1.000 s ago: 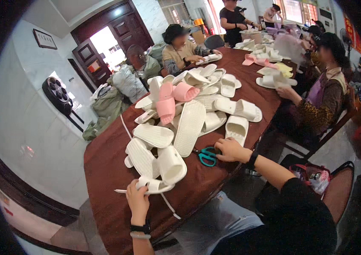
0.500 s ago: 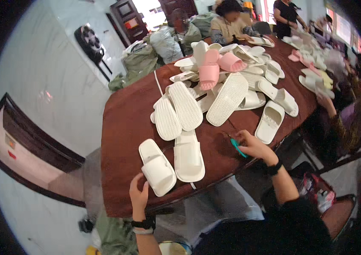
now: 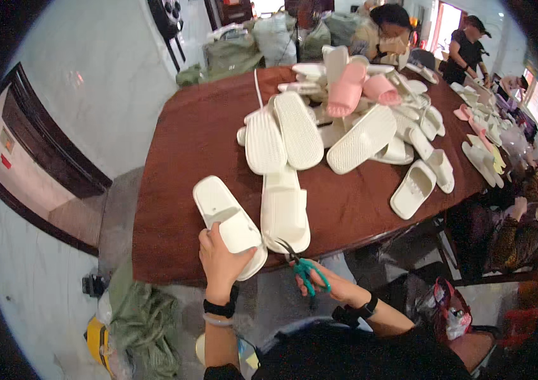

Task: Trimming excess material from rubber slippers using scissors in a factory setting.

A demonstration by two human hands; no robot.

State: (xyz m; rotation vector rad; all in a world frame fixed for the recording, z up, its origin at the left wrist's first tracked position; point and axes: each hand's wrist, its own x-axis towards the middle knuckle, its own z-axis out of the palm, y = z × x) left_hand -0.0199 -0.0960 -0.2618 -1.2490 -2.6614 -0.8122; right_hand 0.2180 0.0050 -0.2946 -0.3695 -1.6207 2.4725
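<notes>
My left hand [image 3: 221, 259] grips a white slide slipper [image 3: 240, 231] across its strap, near the table's front edge. My right hand [image 3: 320, 284] holds scissors [image 3: 309, 276] with teal handles. Their dark blades point up and left, close to the toe end of that slipper. Just to the right lies another white slipper [image 3: 283, 212], partly under two slippers turned sole up [image 3: 299, 130]. Whether the blades touch either slipper I cannot tell.
A heap of white slippers [image 3: 361, 142] with two pink ones [image 3: 347, 90] covers the far half of the brown-covered table [image 3: 174, 164]. Stuffed sacks [image 3: 234, 52] stand beyond it. Several people work around the far and right sides. A green sack [image 3: 145, 329] lies on the floor at left.
My right hand has picked up the scissors from the table and brought them left beside the slipper. My left hand has moved from the slipper's edge to a grip on its strap.
</notes>
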